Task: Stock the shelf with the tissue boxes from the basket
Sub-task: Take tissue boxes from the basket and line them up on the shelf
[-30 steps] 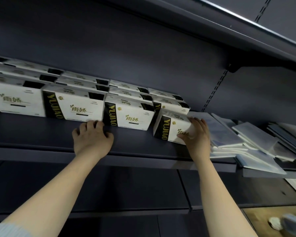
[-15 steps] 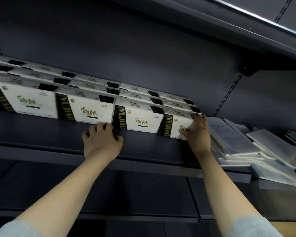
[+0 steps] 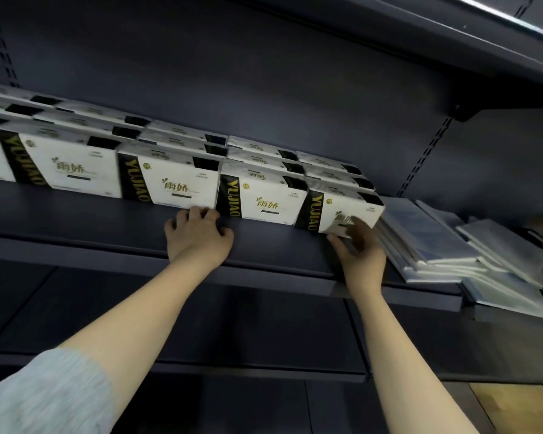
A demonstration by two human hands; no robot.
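Observation:
White tissue boxes with black bands and gold "YUJIAO" lettering stand in several rows on the dark shelf. The rightmost front box stands in line with its neighbour. My right hand is blurred, with its fingers touching the lower right front of that rightmost box. My left hand rests on the shelf with loosely bent fingers, and its fingertips touch the bottom edge of another front box. No basket is in view.
Flat packs in clear plastic lie stacked on the shelf right of the boxes. Another shelf hangs overhead and a lower shelf sits below. A strip of wooden floor shows at bottom right.
The rightmost box has gone from angled to flush in the front row. My right hand has slid from its side down to its lower front. My left hand stayed on the shelf.

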